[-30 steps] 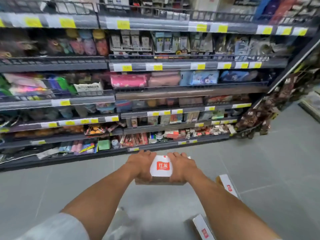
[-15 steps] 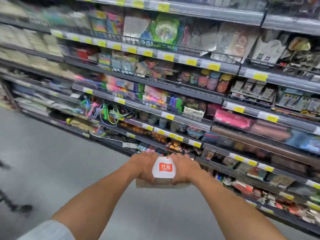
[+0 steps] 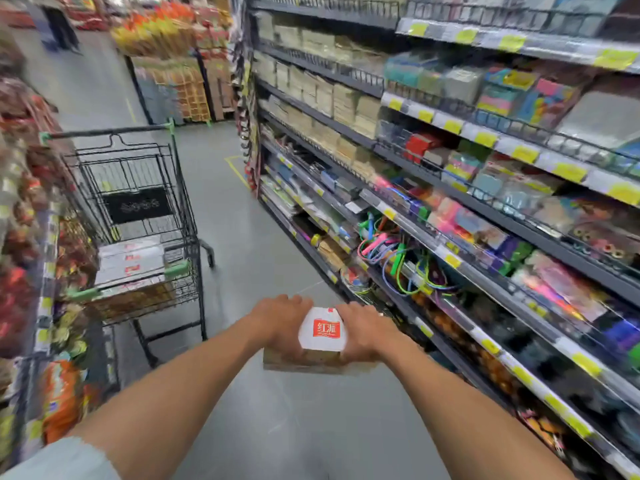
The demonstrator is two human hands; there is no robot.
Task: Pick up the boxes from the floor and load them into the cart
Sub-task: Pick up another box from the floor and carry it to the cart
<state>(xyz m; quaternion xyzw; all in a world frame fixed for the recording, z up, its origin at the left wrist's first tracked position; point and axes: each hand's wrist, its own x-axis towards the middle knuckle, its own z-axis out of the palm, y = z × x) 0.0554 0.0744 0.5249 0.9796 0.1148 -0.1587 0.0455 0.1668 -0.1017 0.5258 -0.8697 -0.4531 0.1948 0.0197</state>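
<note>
I hold a flat box (image 3: 322,336), white on top with a red label and brown cardboard sides, out in front of me at about waist height. My left hand (image 3: 277,323) grips its left side and my right hand (image 3: 363,332) grips its right side. The black wire cart (image 3: 145,188) with green corner guards stands to the left and ahead, about an arm's length from the box. Several similar white boxes (image 3: 130,261) with red labels lie stacked in the cart's basket.
Tall shelves (image 3: 450,188) of stationery and coloured goods run along the right of the aisle. A shelf of snack bags (image 3: 31,237) lines the left, close beside the cart. Grey floor (image 3: 242,220) stretches ahead to a pallet display (image 3: 173,81) at the aisle's end.
The view has swung left from facing the shelves to looking down the aisle, bringing the cart into sight. The box stays gripped in both hands; the floor boxes have left the view.
</note>
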